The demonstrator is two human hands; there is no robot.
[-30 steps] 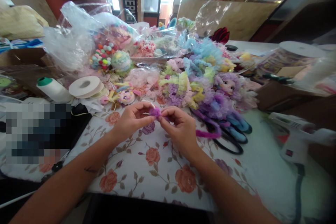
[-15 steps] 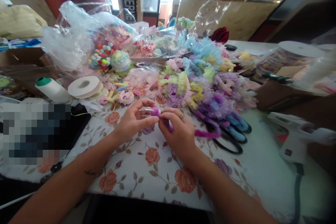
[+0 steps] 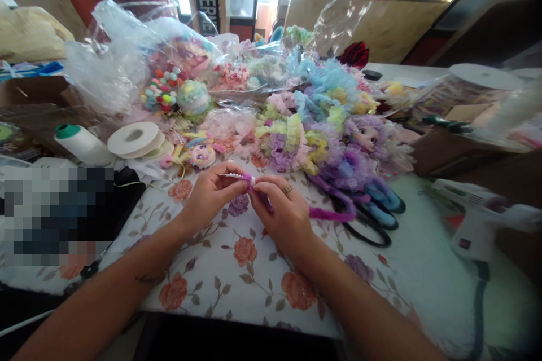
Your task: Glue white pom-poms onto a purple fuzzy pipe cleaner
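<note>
Over the flowered tablecloth, my left hand (image 3: pixel 212 192) pinches the end of a fuzzy purple pipe cleaner (image 3: pixel 332 213) between thumb and fingers. A short row of small white pearl beads (image 3: pixel 232 175) lies along those fingers. My right hand (image 3: pixel 282 203), with a ring on one finger, is closed on the same pipe cleaner, its fingertips meeting the left ones. From under the right palm the purple length runs right and bends back toward a doll with lilac hair (image 3: pixel 366 134). A black loop (image 3: pixel 372 238) lies beside it. The fingers partly hide the held end.
Ruffled pastel trims (image 3: pixel 283 141) and plastic bags (image 3: pixel 110 62) pile up behind the hands. At left are a thread cone (image 3: pixel 82 144), a ribbon spool (image 3: pixel 135 140) and a small doll face (image 3: pixel 202 153). A glue gun (image 3: pixel 474 220) with its cord stands at right, near a cardboard box (image 3: pixel 444 155).
Both hands have shifted slightly left and drawn closer together. The left fingers have closed more on the purple end, and the bead row has tilted.
</note>
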